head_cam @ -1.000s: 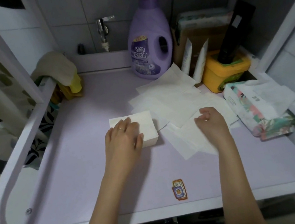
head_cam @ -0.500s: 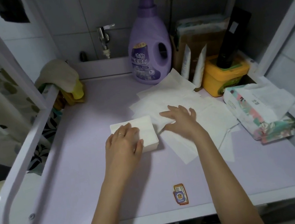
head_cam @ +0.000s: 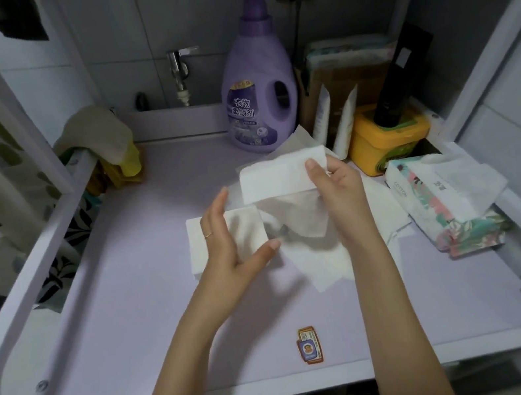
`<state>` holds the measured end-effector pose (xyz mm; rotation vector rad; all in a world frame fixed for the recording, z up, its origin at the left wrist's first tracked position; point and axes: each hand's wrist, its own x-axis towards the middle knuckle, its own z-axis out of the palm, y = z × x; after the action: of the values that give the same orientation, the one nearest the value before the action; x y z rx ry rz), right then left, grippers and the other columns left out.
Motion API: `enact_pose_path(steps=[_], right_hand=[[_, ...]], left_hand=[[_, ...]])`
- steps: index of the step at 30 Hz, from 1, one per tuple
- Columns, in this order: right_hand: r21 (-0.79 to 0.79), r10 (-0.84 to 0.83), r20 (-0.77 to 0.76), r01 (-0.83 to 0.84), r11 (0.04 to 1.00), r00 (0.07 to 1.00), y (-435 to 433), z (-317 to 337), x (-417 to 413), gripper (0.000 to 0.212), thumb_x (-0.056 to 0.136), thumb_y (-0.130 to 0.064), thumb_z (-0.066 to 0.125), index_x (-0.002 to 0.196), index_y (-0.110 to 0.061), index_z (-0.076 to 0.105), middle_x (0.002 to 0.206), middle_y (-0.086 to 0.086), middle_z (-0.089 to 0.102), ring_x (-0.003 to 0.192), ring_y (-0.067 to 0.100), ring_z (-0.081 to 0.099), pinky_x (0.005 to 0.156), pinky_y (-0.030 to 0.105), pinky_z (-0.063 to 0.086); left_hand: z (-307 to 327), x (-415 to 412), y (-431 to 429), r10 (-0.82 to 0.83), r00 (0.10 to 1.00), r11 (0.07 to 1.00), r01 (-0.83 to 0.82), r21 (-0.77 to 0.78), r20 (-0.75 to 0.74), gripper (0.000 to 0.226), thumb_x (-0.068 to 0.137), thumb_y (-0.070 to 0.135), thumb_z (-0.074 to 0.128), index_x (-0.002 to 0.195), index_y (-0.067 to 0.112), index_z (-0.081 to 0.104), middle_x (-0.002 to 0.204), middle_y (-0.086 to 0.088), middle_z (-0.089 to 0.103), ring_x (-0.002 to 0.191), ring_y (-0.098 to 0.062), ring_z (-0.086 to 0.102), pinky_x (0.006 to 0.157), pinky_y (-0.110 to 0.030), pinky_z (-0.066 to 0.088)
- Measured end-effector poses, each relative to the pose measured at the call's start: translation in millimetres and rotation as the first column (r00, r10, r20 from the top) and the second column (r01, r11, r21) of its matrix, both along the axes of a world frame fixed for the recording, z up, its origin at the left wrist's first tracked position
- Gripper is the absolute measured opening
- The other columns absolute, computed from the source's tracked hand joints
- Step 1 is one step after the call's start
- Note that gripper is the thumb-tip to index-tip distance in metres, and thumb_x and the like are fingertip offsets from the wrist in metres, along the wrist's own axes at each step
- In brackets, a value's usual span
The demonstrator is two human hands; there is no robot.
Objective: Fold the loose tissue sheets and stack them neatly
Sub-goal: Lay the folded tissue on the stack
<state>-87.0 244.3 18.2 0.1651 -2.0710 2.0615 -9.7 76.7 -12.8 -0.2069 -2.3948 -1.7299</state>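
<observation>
One tissue sheet (head_cam: 275, 179) is in the air above the middle of the table (head_cam: 135, 324). The right hand (head_cam: 338, 194) holds it at its right edge. The thumb and the fingers (head_cam: 313, 167) pinch the paper between them. The upper part of the sheet is stretched flat and the lower part hangs down in soft folds.

Just to the left, the folded stack (head_cam: 247, 231) lies flat on the table. The left hand (head_cam: 226, 248) is over it, fingers straight and close together, thumb spread away, holding nothing. I cannot tell if it touches the stack. There is a thin ring (head_cam: 208, 235) on one finger.

Under the right hand and toward the right, the loose sheets (head_cam: 320, 267) lie spread on the table and overlap each other.

At the right edge is a soft tissue pack (head_cam: 445, 210) with a flower pattern and the word "COTTON" on its end. Behind it stands a yellow tub (head_cam: 381, 141). At the back stands a purple bottle (head_cam: 258, 93); its label reads "衣物柔顺剂". Near the front edge of the table there is a small sticker (head_cam: 309, 345); its writing is too small to read.
</observation>
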Motion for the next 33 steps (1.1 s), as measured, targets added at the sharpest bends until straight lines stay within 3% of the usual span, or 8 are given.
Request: enact_pose_path(steps=[4,7,9,13,19,24,27,33], right_hand=[[-0.08,0.09,-0.004,-0.09,0.993,0.996,-11,11,23,0.022,0.098,-0.013,0.053,0.118,-0.018,0.057,0.107,-0.013,0.068,0.089,0.011,0.07,0.075,0.023,0.055],[0.041,0.045,-0.103,-0.041,0.998,0.994,-12,14,35,0.036,0.098,-0.012,0.054,0.132,-0.019,0.047,0.118,-0.03,0.053,0.089,0.026,0.057,0.069,0.026,0.05],[0.085,0.118,-0.151,-0.106,0.991,0.981,-8,13,40,0.042,0.095,-0.011,0.058,0.134,-0.02,0.047,0.122,-0.033,0.053,0.079,0.012,0.059,0.073,0.011,0.045],[0.171,0.272,-0.069,-0.257,0.951,0.96,-1,13,45,0.026,0.084,-0.005,0.071,0.105,-0.02,0.068,0.091,-0.019,0.069,0.078,0.002,0.063,0.07,0.016,0.049],[0.268,0.204,-0.156,-0.157,0.951,0.967,-9,6,40,0.012,0.082,-0.01,0.074,0.084,-0.022,0.072,0.092,-0.001,0.062,0.084,0.008,0.058,0.074,0.015,0.044],[0.157,0.238,-0.084,-0.223,0.962,0.968,-20,7,35,0.008,0.09,-0.016,0.067,0.082,-0.018,0.068,0.097,0.001,0.066,0.085,0.007,0.061,0.076,0.023,0.048],[0.067,0.162,0.046,-0.164,0.984,0.986,-37,-3,26,0.016,0.093,-0.017,0.064,0.077,-0.013,0.064,0.062,0.004,0.057,0.058,0.014,0.051,0.057,0.025,0.04],[0.261,-0.043,0.145,0.004,0.965,0.988,-64,-44,-3,0.027,0.087,-0.032,0.068,0.079,-0.007,0.061,0.069,0.011,0.064,0.065,0.026,0.057,0.059,0.033,0.042]], left_hand=[[15,0,12,-0.042,0.997,0.956,0.061,0.287,-0.069,0.078,0.083,0.02,0.071,0.143,0.035,0.023,0.129,0.0,0.052,0.11,-0.012,0.059,0.085,-0.019,0.048],[19,2,9,0.097,0.983,0.965,-0.055,0.255,-0.156,0.047,0.084,0.011,0.063,0.128,0.026,0.051,0.108,0.008,0.063,0.089,-0.008,0.062,0.077,-0.022,0.051],[22,4,4,0.163,0.972,0.967,-0.123,0.221,-0.17,0.028,0.085,0.013,0.062,0.109,0.026,0.064,0.097,0.014,0.067,0.082,-0.008,0.062,0.071,-0.018,0.048],[25,8,-10,0.24,0.952,0.966,-0.215,0.143,-0.192,0.027,0.086,0.004,0.065,0.088,0.031,0.069,0.089,0.016,0.069,0.08,-0.008,0.062,0.07,-0.017,0.046],[30,12,-27,0.297,0.926,0.953,-0.273,0.13,-0.233,0.02,0.084,0.01,0.068,0.084,0.03,0.069,0.093,0.01,0.068,0.087,-0.009,0.061,0.075,-0.025,0.049],[31,9,-42,0.358,0.922,0.929,-0.338,0.148,-0.146,0.007,0.081,0.033,0.069,0.076,0.029,0.068,0.113,0.016,0.058,0.111,-0.004,0.054,0.091,-0.025,0.042],[34,4,-46,0.296,0.954,0.932,-0.279,0.233,-0.039,0.01,0.091,0.017,0.062,0.082,0.016,0.065,0.091,0.007,0.067,0.082,-0.001,0.063,0.073,-0.018,0.048],[6,-13,-51,0.324,0.922,0.941,-0.337,0.028,0.21,0.019,0.081,0.012,0.074,0.098,0.011,0.064,0.087,-0.002,0.068,0.076,-0.022,0.063,0.069,-0.035,0.051]])
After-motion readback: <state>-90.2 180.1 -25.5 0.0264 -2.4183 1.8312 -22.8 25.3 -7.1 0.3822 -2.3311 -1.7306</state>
